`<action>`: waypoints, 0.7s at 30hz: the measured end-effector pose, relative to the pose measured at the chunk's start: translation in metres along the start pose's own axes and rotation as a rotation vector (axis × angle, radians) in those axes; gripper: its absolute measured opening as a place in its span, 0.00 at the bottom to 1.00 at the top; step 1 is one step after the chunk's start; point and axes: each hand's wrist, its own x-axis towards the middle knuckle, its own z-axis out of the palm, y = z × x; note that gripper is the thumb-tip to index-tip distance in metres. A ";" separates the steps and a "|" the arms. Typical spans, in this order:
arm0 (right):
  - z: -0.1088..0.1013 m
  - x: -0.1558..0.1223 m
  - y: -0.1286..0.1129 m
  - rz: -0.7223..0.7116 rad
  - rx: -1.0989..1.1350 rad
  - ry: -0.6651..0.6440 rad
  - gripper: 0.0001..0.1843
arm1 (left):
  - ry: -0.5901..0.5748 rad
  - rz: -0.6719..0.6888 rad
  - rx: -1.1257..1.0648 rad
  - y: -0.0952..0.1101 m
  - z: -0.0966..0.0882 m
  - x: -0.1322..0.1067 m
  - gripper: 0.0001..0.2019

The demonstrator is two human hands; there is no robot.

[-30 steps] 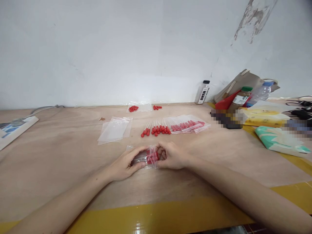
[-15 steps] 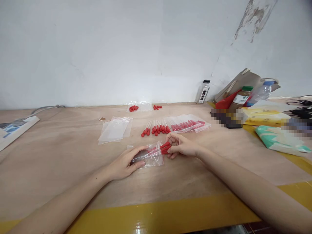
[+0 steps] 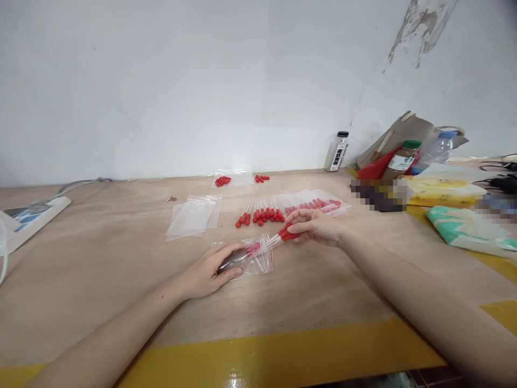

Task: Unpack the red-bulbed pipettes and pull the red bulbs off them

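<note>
My left hand [image 3: 208, 271] presses down on a small clear zip bag [image 3: 258, 257] lying on the wooden table, fingers closed over its left end. My right hand [image 3: 317, 226] pinches the red bulbs of a bundle of glass droppers [image 3: 278, 238], whose clear stems still reach into the bag's open mouth. One red piece remains visible inside the bag. Behind the hands lies a row of loose red-bulbed droppers [image 3: 260, 215].
Empty zip bags [image 3: 194, 214] lie to the back left, filled bags of droppers [image 3: 315, 203] to the back right, and loose red bulbs [image 3: 222, 180] near the wall. A bottle [image 3: 337, 152], jars, tissue packs [image 3: 464, 229] and a power strip [image 3: 28, 215] sit at the sides. Yellow tape [image 3: 283, 355] edges the table.
My right hand has moved right and away from the bag, drawing the bundle of droppers partly out of it. My left hand has stayed on the bag.
</note>
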 end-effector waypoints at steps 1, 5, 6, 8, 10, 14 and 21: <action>-0.010 -0.002 -0.008 -0.034 -0.019 0.007 0.16 | 0.006 0.002 -0.009 0.000 0.000 0.000 0.22; -0.043 -0.011 -0.039 -0.243 -0.097 0.163 0.17 | 0.019 0.006 -0.065 0.002 0.000 -0.001 0.21; -0.045 -0.011 -0.044 -0.322 -0.115 0.214 0.17 | 0.017 0.010 -0.085 0.003 0.000 -0.001 0.21; -0.040 -0.008 -0.051 -0.491 -0.171 0.291 0.17 | 0.030 0.002 -0.151 0.003 -0.002 0.000 0.21; -0.025 0.001 -0.051 -0.635 -0.275 0.345 0.17 | 0.095 -0.056 -0.266 -0.001 -0.004 0.005 0.19; 0.016 0.036 -0.039 -0.878 -0.666 0.435 0.08 | 0.355 -0.383 -0.557 -0.018 -0.012 0.030 0.18; 0.063 0.086 -0.013 -0.984 -1.481 0.336 0.13 | 0.580 -0.712 -1.147 -0.027 -0.018 0.084 0.13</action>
